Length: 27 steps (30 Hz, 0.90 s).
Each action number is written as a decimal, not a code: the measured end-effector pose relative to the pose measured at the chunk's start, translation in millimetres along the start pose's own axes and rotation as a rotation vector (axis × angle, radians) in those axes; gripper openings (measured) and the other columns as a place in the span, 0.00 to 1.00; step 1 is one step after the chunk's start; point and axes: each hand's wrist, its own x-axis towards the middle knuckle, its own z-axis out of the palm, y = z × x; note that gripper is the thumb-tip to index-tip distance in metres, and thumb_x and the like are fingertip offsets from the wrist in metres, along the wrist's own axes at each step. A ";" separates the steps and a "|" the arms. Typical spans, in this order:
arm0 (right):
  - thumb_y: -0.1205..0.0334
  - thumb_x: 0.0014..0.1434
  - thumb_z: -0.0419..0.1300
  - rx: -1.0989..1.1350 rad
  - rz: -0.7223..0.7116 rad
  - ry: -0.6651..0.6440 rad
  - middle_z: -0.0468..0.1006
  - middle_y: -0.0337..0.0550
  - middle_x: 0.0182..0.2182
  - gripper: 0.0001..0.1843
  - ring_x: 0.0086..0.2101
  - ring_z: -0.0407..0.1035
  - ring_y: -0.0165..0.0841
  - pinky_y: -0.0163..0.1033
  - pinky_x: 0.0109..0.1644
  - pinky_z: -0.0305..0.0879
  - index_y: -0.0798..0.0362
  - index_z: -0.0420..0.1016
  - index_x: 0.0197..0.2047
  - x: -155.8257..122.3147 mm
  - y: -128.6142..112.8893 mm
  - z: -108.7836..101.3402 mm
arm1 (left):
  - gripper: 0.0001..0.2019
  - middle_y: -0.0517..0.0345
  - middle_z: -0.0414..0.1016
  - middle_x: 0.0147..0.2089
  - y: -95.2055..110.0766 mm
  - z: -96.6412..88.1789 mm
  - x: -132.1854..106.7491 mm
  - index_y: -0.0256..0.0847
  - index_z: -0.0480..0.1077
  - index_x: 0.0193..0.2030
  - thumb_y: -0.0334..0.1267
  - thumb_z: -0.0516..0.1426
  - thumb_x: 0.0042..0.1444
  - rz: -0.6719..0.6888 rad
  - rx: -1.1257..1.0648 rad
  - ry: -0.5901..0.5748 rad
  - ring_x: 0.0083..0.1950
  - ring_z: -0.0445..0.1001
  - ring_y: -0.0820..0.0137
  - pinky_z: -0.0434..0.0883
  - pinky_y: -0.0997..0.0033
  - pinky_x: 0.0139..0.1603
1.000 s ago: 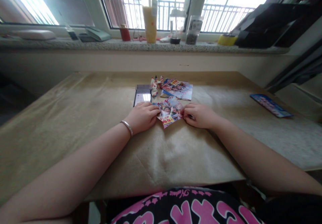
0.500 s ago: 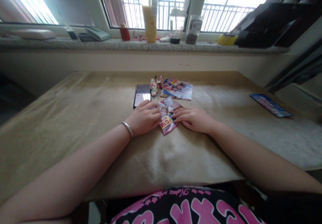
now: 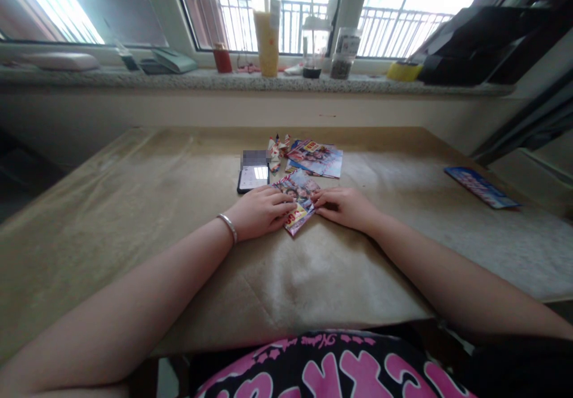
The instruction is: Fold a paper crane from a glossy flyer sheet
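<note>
head view: a printed paper sheet [image 3: 301, 188] lies on the table [image 3: 179, 177] between two bare hands, turned cornerwise with one tip toward the near edge. the left hand [image 3: 259, 210] rests over its left side, fingers laid across the print; whether the thumb nips anything underneath, i cannot tell. the right hand [image 3: 347, 207] has thumb and fingertips together on the sheet's right edge — a small pinch rather than a full grasp.

to do this well, i would let the left fingers act as the weight, flat and light so that the paper cannot swivel, and leave the fine adjusting to the right fingertips. edges are best matched at a corner first and pressed only afterwards — thin paper will probably slip, and a crooked crease is hard to undo. the phone [image 3: 253, 178] lies just beside the left hand, so short strokes suit that side; a stack of sheets [image 3: 319, 160] and a folded paper piece [image 3: 274, 152] lie farther back.
</note>
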 end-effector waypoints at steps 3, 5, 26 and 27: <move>0.64 0.56 0.59 0.065 -0.041 0.004 0.80 0.44 0.41 0.05 0.45 0.73 0.34 0.41 0.50 0.69 0.51 0.76 0.36 -0.1 1.0 -0.9 | 0.15 0.51 0.73 0.52 0.0 2.2 0.0 0.40 0.70 0.52 0.38 0.50 0.62 -0.001 -0.061 0.007 0.49 0.72 0.65 0.69 0.63 0.50; 0.64 0.56 0.60 0.077 -0.056 0.011 0.80 0.43 0.41 0.04 0.45 0.73 0.34 0.41 0.50 0.69 0.50 0.76 0.35 0.2 0.1 -1.2 | 0.14 0.51 0.73 0.53 0.2 3.5 0.2 0.39 0.70 0.51 0.37 0.49 0.62 0.015 -0.121 0.016 0.52 0.71 0.66 0.69 0.65 0.53; 0.63 0.56 0.57 -0.040 0.196 0.118 0.78 0.43 0.36 0.05 0.40 0.71 0.36 0.41 0.46 0.67 0.50 0.74 0.35 4.7 -8.1 4.7 | 0.14 0.57 0.76 0.48 5.1 -1.2 4.6 0.43 0.74 0.43 0.29 0.49 0.61 0.101 -0.327 0.039 0.52 0.72 0.70 0.69 0.67 0.54; 0.64 0.56 0.57 -0.039 0.192 0.119 0.78 0.43 0.37 0.05 0.41 0.71 0.36 0.42 0.47 0.66 0.50 0.74 0.35 4.9 -7.7 4.7 | 0.14 0.57 0.76 0.48 5.3 -1.6 4.7 0.43 0.74 0.43 0.29 0.49 0.61 0.104 -0.325 0.041 0.52 0.72 0.69 0.69 0.67 0.54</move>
